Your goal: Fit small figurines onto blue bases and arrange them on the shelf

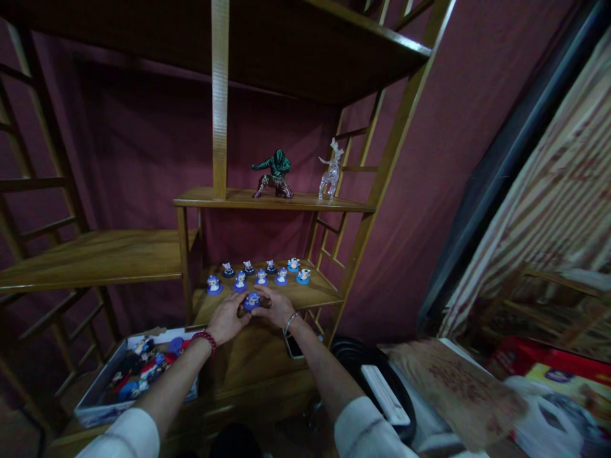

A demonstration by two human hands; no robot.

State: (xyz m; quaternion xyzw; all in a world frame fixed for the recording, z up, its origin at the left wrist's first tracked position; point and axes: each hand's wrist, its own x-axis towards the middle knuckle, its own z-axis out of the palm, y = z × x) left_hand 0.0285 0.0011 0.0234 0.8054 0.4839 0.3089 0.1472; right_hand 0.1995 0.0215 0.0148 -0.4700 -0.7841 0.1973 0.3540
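Observation:
Between my left hand (229,320) and my right hand (277,307) is a small purple-and-white figurine (251,301) on a round base, gripped from both sides by the fingers. It is held at the front of a low wooden shelf (315,295). Just behind it stands a row of similar purple-based figurines (261,277). Farther back are several grey-and-white figurines on dark bases (247,268). Two blue-based figurines (302,276) stand at the right end. A red beaded bracelet circles my left wrist, a silver one my right.
A box (90,399) full of mixed figurines sits at lower left. On the shelf above stand a green crouching figure (275,173) and a clear deer figurine (331,170). A dark phone-like object (294,346) lies under my right forearm. Black coiled material (353,356) is at right.

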